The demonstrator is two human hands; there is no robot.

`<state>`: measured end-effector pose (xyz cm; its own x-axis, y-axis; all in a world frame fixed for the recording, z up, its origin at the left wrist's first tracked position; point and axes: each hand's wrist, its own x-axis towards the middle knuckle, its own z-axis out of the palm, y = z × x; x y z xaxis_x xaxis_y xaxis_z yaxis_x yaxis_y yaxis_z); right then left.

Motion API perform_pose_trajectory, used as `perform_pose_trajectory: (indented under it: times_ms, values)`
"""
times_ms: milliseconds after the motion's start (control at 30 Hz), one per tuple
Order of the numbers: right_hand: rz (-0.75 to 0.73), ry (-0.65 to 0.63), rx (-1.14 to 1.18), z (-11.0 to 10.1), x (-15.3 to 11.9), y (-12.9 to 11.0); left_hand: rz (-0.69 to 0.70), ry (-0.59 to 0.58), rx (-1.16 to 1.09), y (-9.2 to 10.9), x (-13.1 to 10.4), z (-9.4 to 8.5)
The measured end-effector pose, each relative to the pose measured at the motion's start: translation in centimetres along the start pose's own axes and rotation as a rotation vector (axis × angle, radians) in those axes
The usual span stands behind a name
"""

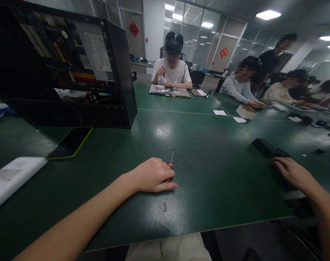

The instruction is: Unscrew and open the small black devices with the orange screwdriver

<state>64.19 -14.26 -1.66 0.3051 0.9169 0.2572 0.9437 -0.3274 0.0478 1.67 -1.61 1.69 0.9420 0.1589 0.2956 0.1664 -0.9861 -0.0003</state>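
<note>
My left hand [157,175] rests on the green table [203,145] near the middle, its fingers wrapped round the red and black handle of a small screwdriver [170,166]. The metal shaft points away from me. At the right, my right hand [291,170] lies over a dark object at the near end of a black item [264,148]. Its fingers are bent and close together; what lies under them is too dark to make out.
An open black computer case [124,83] stands at the left, with a green-edged phone [72,142] before it and a white box [15,175] nearer. Across the table a person [178,70] works on a flat panel [156,90]. Small open box [246,111] at the right back.
</note>
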Motion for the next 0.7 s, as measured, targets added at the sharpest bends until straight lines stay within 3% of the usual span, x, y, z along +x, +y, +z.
perform_pose_trajectory:
  times_ms: [167,267,433,500,700]
  values:
    - [0.006,-0.070,0.084,0.3,-0.3,-0.3,0.010,0.031,-0.027,0.1,0.0,0.1]
    - [0.010,-0.089,0.170,-0.9,-0.2,0.1,0.010,0.028,-0.030,0.1,0.0,0.2]
    - [0.166,0.046,0.195,-4.6,-1.6,1.9,-0.014,0.005,-0.060,-0.1,-0.1,0.2]
    - [0.226,0.096,0.146,-5.0,-2.9,2.0,-0.020,0.016,-0.073,-0.1,-0.1,0.3]
    - [0.247,0.203,0.040,-1.7,-6.8,-1.1,-0.008,0.038,-0.092,0.0,0.0,0.5]
